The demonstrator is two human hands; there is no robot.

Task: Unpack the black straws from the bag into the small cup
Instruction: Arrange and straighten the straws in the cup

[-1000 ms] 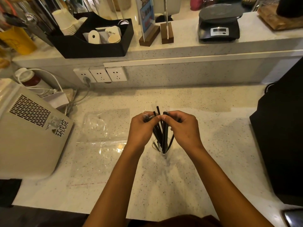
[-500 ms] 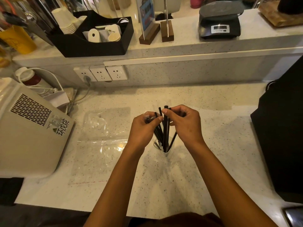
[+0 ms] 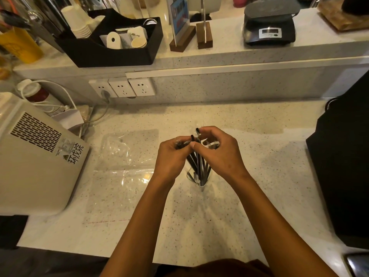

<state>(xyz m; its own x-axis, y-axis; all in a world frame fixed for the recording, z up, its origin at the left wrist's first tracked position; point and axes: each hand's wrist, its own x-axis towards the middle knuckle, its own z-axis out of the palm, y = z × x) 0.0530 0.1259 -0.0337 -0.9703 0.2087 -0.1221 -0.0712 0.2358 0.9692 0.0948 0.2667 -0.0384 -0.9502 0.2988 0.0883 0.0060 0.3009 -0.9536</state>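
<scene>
Several black straws [image 3: 197, 164] stand in a small clear cup [image 3: 200, 179] at the middle of the speckled counter. Both hands meet just above the cup. My left hand [image 3: 171, 156] pinches the top of a wrapped black straw, thumb against fingers. Facing it, my right hand [image 3: 219, 150] has its fingers curled around the straw tips and a bit of clear wrapper [image 3: 209, 144]. The flat clear plastic bag [image 3: 121, 162] lies on the counter to the left of the cup. How the straws sit at the cup's bottom is hidden by my hands.
A beige machine [image 3: 38, 156] fills the left side, with wall sockets [image 3: 123, 87] and cables behind it. A black device [image 3: 343, 168] stands at the right. The raised shelf carries a black organiser [image 3: 111, 50], sign holders and a scale [image 3: 269, 27].
My right hand has risen a little and curled tighter around the straw tops; a clear wrapper now shows under its fingers. The left hand has barely moved.
</scene>
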